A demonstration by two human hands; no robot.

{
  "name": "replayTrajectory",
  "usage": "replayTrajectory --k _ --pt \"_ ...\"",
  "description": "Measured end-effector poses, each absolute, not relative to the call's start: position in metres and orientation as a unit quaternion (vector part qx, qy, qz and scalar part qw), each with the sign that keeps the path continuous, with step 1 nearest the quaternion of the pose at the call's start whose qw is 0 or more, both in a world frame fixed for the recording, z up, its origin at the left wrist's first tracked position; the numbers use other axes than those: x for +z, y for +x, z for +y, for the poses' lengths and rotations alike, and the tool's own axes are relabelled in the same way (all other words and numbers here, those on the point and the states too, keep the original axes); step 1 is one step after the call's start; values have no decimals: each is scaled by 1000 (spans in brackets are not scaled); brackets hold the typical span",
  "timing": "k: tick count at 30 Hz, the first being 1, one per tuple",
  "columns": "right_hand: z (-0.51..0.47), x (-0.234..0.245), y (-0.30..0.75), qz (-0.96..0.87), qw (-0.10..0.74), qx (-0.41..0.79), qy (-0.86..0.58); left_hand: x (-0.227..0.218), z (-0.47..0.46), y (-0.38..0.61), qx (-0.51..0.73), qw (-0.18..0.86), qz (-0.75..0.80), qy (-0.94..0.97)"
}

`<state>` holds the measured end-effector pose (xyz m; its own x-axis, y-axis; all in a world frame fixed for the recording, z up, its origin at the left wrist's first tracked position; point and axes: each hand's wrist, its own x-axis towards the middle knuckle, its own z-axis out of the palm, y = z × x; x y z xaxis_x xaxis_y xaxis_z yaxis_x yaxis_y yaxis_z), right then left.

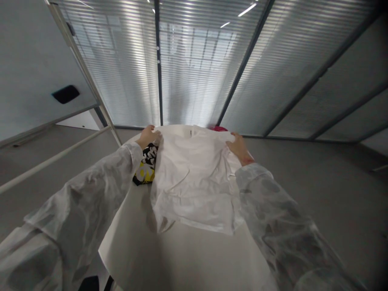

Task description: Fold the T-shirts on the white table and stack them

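Note:
A white shirt (194, 182) lies spread on a white table (182, 258), its collar end toward the far edge. My left hand (148, 135) grips the shirt's far left corner with curled fingers. My right hand (239, 147) holds the far right shoulder area, fingers closed over the cloth. Both arms wear translucent white sleeves.
A black, white and yellow garment (145, 167) lies under the shirt's left side. A red item (218, 129) peeks out behind the far edge. Glass partitions with blinds (194, 60) stand beyond the table. A white rail (54, 159) runs along the left over grey floor.

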<state>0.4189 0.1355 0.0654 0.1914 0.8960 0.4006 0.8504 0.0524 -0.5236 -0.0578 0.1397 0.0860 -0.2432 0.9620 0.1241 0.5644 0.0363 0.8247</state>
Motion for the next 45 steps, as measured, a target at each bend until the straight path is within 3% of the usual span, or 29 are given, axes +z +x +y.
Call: replayTrajectory --k 6,15,22,31,39,45 --pt "37 51 393 -758 324 -25 -565 67 23 -46 343 154 454 808" --pt "-129 29 408 -822 296 132 -469 40 -158 -61 236 167 321 902" --pt "-179 20 421 -842 244 139 -462 28 -168 -57 238 178 329 896" --pt "-191 5 448 -814 313 122 -474 23 -171 -90 247 146 310 906" --pt "-213 25 442 -763 379 88 -515 33 -188 -114 272 181 331 885" --pt "-220 19 443 -827 290 75 -476 30 -188 -107 251 122 384 880"
